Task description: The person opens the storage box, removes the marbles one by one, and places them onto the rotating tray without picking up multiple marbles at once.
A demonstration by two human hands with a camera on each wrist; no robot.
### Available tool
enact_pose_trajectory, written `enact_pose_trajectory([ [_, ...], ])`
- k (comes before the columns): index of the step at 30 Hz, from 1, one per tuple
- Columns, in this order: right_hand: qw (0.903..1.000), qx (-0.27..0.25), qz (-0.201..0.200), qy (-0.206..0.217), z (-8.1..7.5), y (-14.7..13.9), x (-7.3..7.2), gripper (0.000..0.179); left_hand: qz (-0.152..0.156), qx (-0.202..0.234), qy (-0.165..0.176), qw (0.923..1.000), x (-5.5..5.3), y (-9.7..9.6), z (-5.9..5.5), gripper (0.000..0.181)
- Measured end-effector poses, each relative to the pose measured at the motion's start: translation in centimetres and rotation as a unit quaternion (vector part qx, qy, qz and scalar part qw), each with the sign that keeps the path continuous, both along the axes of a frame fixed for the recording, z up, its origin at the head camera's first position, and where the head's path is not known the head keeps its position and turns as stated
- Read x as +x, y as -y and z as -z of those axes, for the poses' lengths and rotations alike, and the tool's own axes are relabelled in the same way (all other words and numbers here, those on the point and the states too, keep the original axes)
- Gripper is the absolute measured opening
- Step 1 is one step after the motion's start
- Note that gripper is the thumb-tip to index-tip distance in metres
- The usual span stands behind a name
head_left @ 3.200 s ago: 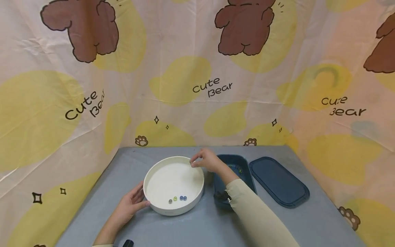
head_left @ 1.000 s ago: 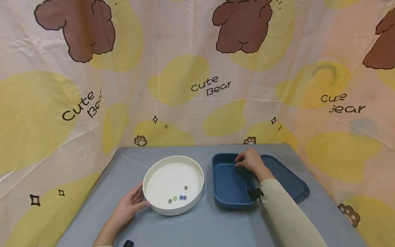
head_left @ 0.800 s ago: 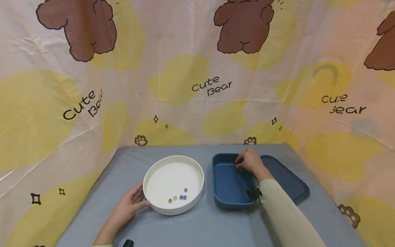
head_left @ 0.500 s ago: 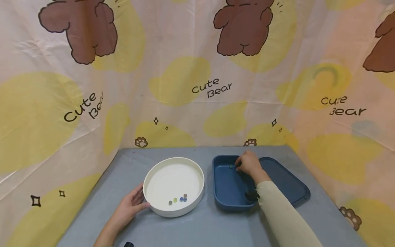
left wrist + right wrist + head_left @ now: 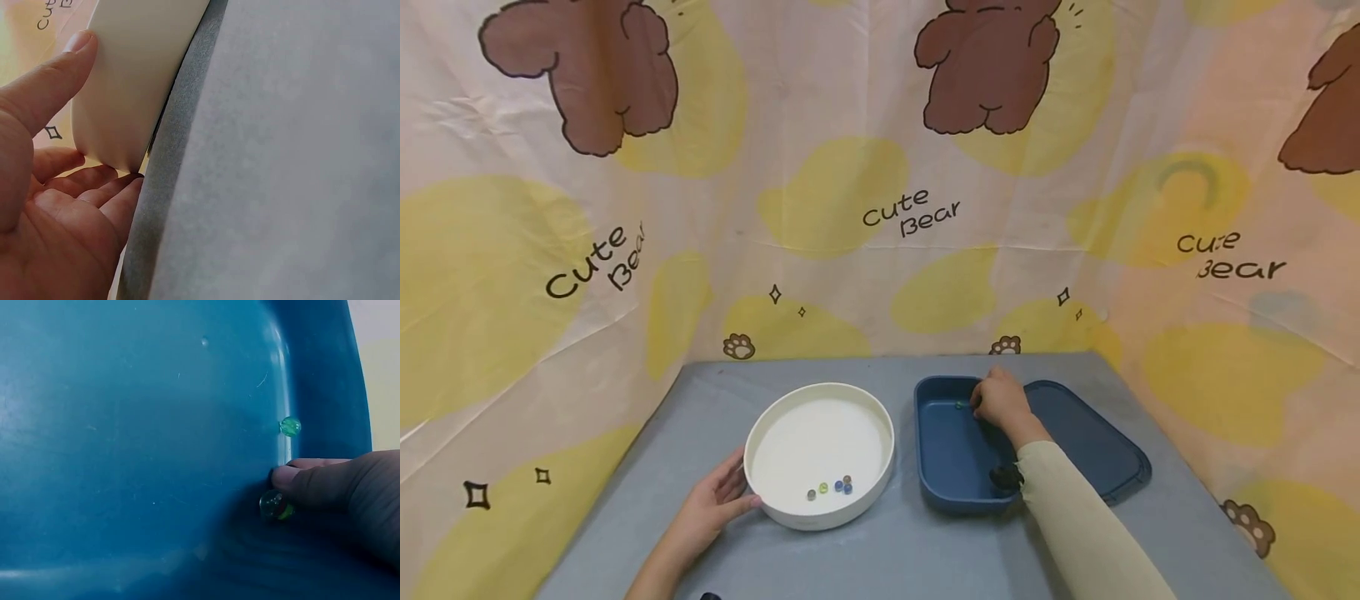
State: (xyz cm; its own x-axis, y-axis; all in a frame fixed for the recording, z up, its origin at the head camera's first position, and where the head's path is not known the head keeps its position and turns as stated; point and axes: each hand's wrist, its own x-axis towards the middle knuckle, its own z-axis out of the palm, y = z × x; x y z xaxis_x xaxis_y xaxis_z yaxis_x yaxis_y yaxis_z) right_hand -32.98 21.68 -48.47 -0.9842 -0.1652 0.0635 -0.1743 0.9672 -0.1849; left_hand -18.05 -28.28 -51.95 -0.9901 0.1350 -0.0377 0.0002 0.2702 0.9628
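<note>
My left hand (image 5: 703,508) holds the side of a round white tray (image 5: 808,522), thumb and fingers against its outer wall (image 5: 137,81). Several glass marbles lie near the tray's front: a grey one (image 5: 811,495), a yellow-green one (image 5: 823,487), blue ones (image 5: 847,489) and a brownish one (image 5: 847,479). My right hand (image 5: 1002,400) reaches into the back right of a blue box (image 5: 951,504). In the right wrist view its thumb and finger pinch a dark marble, mostly hidden. A green marble (image 5: 290,426) and a clear marble with yellow-green inside (image 5: 272,505) lie beside the fingertips.
A blue lid (image 5: 1097,450) lies flat to the right of the box, partly behind the right forearm. Grey cloth (image 5: 865,567) covers the table. A printed bear curtain (image 5: 820,200) hangs behind and at both sides.
My right hand has moved from above the white tray into the blue box. The brownish marble has appeared in the tray and rolled forward to the blue ones. My left hand stays put.
</note>
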Motion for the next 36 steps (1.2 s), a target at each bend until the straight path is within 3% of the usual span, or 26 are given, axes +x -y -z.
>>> enact_pose_trajectory([
  [11, 0.9981, -0.055, 0.007, -0.028, -0.4, 0.1, 0.1, 0.005, 0.001, -0.010, -0.003, 0.9999, -0.1, 0.0, -0.6, 0.102],
  [19, 0.9938, -0.097, -0.007, -0.054, -1.0, -0.3, 0.2, 0.012, 0.003, -0.019, 0.006, 0.9998, -0.1, 0.0, -0.5, 0.103],
  [27, 0.9909, -0.126, -0.019, -0.044, -2.7, -0.3, 0.5, 0.017, -0.001, -0.013, 0.001, 0.9999, 0.1, -0.2, -0.5, 0.102],
  [36, 0.9851, -0.155, -0.059, -0.047, -5.5, 0.8, 1.7, 0.016, 0.003, -0.008, -0.003, 1.0000, 0.1, -0.1, -0.3, 0.101],
])
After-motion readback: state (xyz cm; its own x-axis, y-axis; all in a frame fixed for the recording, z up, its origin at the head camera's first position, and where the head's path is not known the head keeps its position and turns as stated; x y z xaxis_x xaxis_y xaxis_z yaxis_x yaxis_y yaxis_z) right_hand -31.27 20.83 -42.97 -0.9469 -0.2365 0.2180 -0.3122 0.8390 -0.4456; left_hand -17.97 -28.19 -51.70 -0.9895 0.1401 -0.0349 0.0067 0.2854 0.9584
